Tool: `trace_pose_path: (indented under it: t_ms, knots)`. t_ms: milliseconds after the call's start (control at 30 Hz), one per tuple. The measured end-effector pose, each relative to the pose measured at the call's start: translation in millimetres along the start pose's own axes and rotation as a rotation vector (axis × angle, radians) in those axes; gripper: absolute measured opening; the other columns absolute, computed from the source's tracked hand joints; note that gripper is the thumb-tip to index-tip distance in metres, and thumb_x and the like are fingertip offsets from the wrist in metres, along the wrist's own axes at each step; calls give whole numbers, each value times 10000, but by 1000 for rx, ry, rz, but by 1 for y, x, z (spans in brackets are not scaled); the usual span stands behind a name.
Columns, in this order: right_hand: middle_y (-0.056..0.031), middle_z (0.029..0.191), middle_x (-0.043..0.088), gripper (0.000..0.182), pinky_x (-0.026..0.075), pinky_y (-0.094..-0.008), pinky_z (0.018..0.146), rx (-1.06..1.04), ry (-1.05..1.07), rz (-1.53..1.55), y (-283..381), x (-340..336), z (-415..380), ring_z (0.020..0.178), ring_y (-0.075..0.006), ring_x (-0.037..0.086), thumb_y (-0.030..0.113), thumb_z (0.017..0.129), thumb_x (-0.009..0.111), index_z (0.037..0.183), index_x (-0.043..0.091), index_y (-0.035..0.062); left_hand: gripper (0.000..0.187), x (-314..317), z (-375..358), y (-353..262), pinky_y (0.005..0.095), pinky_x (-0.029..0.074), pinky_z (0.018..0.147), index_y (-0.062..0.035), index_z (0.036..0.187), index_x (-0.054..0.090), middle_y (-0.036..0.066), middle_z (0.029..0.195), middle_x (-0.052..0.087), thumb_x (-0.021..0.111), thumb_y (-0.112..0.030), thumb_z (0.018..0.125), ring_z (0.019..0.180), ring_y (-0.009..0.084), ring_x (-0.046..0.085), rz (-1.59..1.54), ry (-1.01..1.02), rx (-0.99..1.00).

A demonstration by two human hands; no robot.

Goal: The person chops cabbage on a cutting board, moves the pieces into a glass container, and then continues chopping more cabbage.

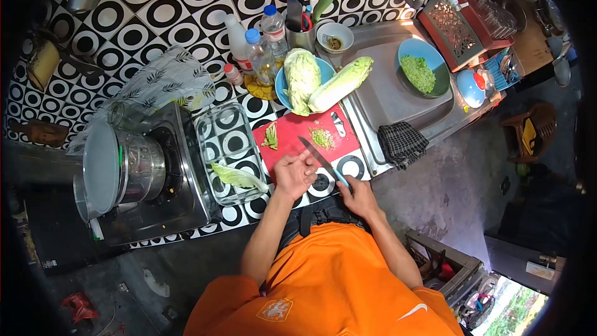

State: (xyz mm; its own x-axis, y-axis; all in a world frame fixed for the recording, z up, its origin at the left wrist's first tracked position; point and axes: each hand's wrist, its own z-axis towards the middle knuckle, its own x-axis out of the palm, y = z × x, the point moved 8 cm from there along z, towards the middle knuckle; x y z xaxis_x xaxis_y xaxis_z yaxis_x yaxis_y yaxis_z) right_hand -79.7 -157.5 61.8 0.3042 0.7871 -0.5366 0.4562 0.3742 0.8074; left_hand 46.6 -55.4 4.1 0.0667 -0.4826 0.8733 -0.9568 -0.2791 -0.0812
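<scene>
My right hand (360, 198) is wrapped round the light blue handle of a kitchen knife (317, 154), its blade pointing up and left over the front of a red cutting board (285, 153). Beside the blade, my left hand (295, 176) is turned palm up, fingers apart and loosely bent, the fingertips close to the metal. Finely chopped cabbage (322, 139) lies on the board just beyond the knife tip. A small cut piece of cabbage (270, 136) is at the board's left. One cabbage leaf (237, 177) rests in a glass baking dish (200, 143) left of my left hand.
Behind the board, a blue bowl (282, 90) carries Chinese cabbages (341, 84). A bowl of shredded greens (418, 74) stands on the steel sink (379, 96), with a checked cloth (402, 144) at its front edge. Pots (142, 168) sit on the stove at left; bottles (260, 56) stand behind.
</scene>
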Motion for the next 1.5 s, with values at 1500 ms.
trace_pose_path:
  t_ms: [1500]
  knots:
    - [-268,758,624,244,486,-451,674,97,-39,-19,-15,-3,3,763,-436,624,212,909,560,1011,638,4,225,6,-14,-144,234,491,596,35,1009,671,63,750,687,664,-46,799,624,97,624,1465,-592,743]
